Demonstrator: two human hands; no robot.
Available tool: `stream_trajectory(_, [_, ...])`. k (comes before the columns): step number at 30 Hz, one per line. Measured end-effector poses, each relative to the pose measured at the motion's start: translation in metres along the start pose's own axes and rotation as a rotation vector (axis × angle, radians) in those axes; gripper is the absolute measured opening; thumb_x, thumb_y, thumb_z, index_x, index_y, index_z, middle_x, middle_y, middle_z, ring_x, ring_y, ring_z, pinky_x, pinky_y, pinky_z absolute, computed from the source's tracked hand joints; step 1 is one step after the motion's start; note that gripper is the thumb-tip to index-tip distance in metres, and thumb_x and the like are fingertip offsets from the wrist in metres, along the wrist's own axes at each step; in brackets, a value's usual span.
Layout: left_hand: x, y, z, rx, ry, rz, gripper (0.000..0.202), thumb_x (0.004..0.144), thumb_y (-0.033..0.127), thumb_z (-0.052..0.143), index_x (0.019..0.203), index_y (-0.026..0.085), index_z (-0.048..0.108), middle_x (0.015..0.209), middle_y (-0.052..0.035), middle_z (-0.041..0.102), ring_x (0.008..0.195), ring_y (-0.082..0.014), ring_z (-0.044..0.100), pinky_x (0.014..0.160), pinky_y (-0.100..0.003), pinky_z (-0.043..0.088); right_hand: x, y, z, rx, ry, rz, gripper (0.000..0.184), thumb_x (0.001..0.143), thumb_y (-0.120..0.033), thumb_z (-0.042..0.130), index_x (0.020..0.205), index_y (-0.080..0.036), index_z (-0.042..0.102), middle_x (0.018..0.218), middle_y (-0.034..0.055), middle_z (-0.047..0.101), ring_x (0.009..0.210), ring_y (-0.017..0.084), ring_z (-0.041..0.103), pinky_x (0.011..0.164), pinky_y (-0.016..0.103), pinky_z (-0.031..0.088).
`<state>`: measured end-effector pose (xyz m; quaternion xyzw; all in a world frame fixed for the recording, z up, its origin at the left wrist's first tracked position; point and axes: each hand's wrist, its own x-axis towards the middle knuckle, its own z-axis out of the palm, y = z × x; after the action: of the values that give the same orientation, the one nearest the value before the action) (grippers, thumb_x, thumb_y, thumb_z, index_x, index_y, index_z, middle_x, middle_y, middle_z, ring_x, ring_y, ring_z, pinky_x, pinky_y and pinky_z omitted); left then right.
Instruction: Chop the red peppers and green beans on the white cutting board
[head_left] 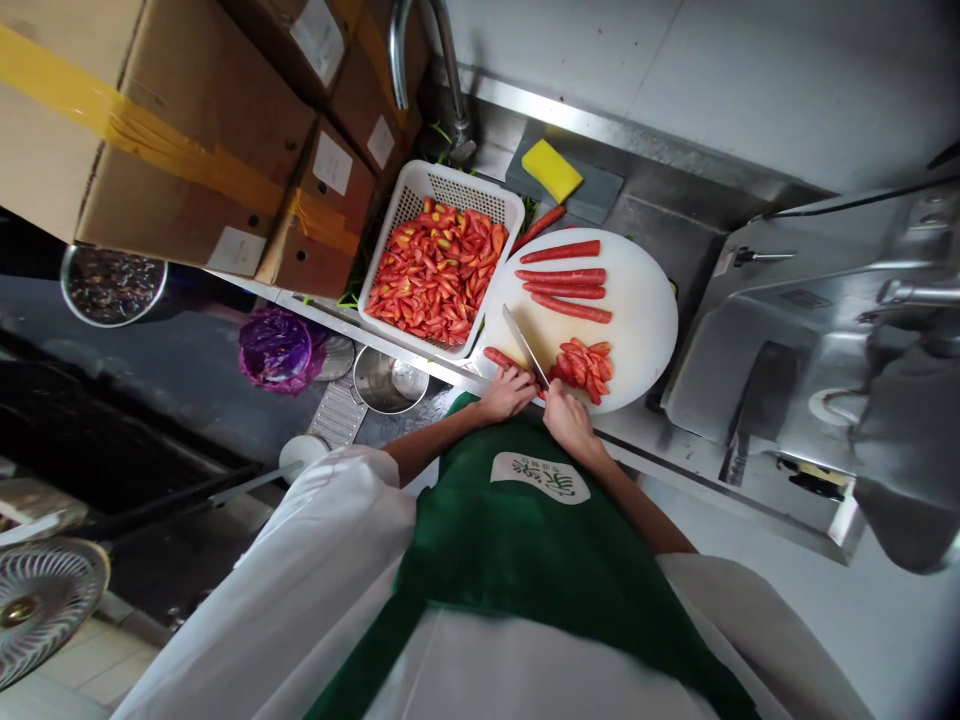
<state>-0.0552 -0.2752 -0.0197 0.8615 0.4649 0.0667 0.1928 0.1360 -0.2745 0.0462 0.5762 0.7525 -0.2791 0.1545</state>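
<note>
My left hand [509,393] is closed over a red carrot [501,357], pressing it down near the front edge of a round white cutting board [651,300]. In my right hand [568,418] is the handle of a knife [525,340]; its blade points away to the upper left, beside the fingers of my left hand. Right of the blade lies a pile of cut carrot pieces [585,370]. Several whole, slim carrots [562,277] are lined up on the far part of the board. My fingers partly hide the held carrot and the knife handle.
Left of the board stands a white basket [390,200] full of cut carrot pieces. Behind are a yellow sponge [552,170], another carrot [538,229] and a faucet [461,145]. Cardboard boxes [202,130] are stacked at left, a metal machine [810,350] at right. A steel pot [390,380] sits lower left.
</note>
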Motion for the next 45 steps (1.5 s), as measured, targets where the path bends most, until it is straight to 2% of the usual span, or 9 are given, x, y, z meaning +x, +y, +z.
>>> stream_trajectory(4, [0.003, -0.005, 0.000, 0.002, 0.084, -0.111, 0.034, 0.102, 0.035, 0.043, 0.120, 0.022, 0.068, 0.121, -0.0137, 0.061, 0.120, -0.0296, 0.047, 0.100, -0.052, 0.036, 0.012, 0.022, 0.000, 0.051, 0.029, 0.025, 0.032, 0.106, -0.033, 0.032, 0.123, -0.011, 0.049, 0.098, 0.0164, 0.072, 0.093, 0.028, 0.069, 0.075, 0.031, 0.045])
stream_trajectory(7, [0.013, 0.000, 0.007, -0.007, 0.057, -0.082, 0.032, 0.102, 0.032, 0.043, 0.111, 0.021, 0.071, 0.114, -0.0126, 0.063, 0.113, -0.0275, 0.049, 0.100, -0.053, 0.036, 0.007, 0.044, 0.001, 0.071, 0.035, 0.114, 0.035, 0.106, -0.034, 0.033, 0.127, -0.009, 0.048, 0.102, 0.0178, 0.071, 0.095, 0.028, 0.069, 0.076, 0.031, 0.044])
stream_trajectory(9, [0.015, 0.006, 0.010, -0.010, 0.050, -0.072, 0.032, 0.102, 0.034, 0.043, 0.111, 0.021, 0.071, 0.115, -0.0124, 0.063, 0.113, -0.0277, 0.049, 0.100, -0.052, 0.037, 0.000, 0.049, 0.002, 0.072, 0.036, 0.138, 0.034, 0.106, -0.033, 0.033, 0.125, -0.009, 0.048, 0.102, 0.0181, 0.071, 0.094, 0.027, 0.069, 0.076, 0.031, 0.044])
stream_trajectory(16, [-0.003, 0.005, 0.003, 0.040, -0.002, -0.077, 0.039, 0.101, 0.045, 0.044, 0.125, 0.023, 0.066, 0.131, -0.0147, 0.057, 0.125, -0.0325, 0.044, 0.096, -0.050, 0.040, -0.006, 0.040, 0.000, 0.026, 0.031, 0.096, 0.034, 0.106, -0.032, 0.032, 0.127, -0.010, 0.048, 0.095, 0.0171, 0.071, 0.092, 0.028, 0.070, 0.076, 0.031, 0.045])
stream_trajectory(22, [0.020, 0.009, 0.005, 0.004, 0.052, -0.079, 0.039, 0.102, 0.043, 0.041, 0.123, 0.022, 0.067, 0.130, -0.0146, 0.055, 0.121, -0.0312, 0.043, 0.096, -0.049, 0.039, -0.002, 0.044, -0.009, 0.022, 0.022, 0.101, 0.036, 0.106, -0.033, 0.033, 0.130, -0.009, 0.045, 0.099, 0.0171, 0.071, 0.091, 0.026, 0.070, 0.074, 0.030, 0.046])
stream_trajectory(28, [0.025, 0.016, 0.005, 0.049, 0.059, -0.078, 0.038, 0.102, 0.041, 0.038, 0.118, 0.022, 0.068, 0.127, -0.0136, 0.054, 0.121, -0.0327, 0.040, 0.096, -0.050, 0.037, -0.021, 0.028, -0.009, -0.008, 0.055, 0.060, 0.031, 0.106, -0.027, 0.029, 0.124, -0.009, 0.048, 0.092, 0.0170, 0.070, 0.088, 0.027, 0.071, 0.075, 0.031, 0.046])
stream_trajectory(33, [0.019, 0.010, 0.009, 0.077, 0.064, -0.044, 0.039, 0.102, 0.042, 0.038, 0.124, 0.023, 0.065, 0.125, -0.0129, 0.054, 0.119, -0.0323, 0.040, 0.096, -0.049, 0.037, -0.007, 0.011, -0.005, 0.013, 0.066, 0.079, 0.028, 0.104, -0.021, 0.033, 0.123, -0.007, 0.047, 0.097, 0.0187, 0.070, 0.096, 0.028, 0.069, 0.077, 0.031, 0.047])
stream_trajectory(40, [0.012, 0.008, 0.010, 0.070, 0.068, -0.005, 0.038, 0.102, 0.041, 0.040, 0.124, 0.023, 0.065, 0.123, -0.0120, 0.057, 0.117, -0.0321, 0.041, 0.095, -0.050, 0.038, -0.008, 0.006, -0.002, 0.001, 0.068, 0.053, 0.027, 0.105, -0.023, 0.033, 0.122, -0.009, 0.047, 0.098, 0.0187, 0.071, 0.090, 0.028, 0.070, 0.075, 0.031, 0.047])
stream_trajectory(45, [0.003, -0.001, 0.008, 0.067, 0.081, -0.009, 0.038, 0.102, 0.039, 0.041, 0.127, 0.023, 0.064, 0.128, -0.0128, 0.057, 0.118, -0.0318, 0.043, 0.093, -0.048, 0.039, 0.011, 0.002, -0.003, 0.048, 0.074, 0.083, 0.028, 0.105, -0.026, 0.033, 0.123, -0.009, 0.047, 0.096, 0.0184, 0.072, 0.092, 0.028, 0.071, 0.076, 0.031, 0.047])
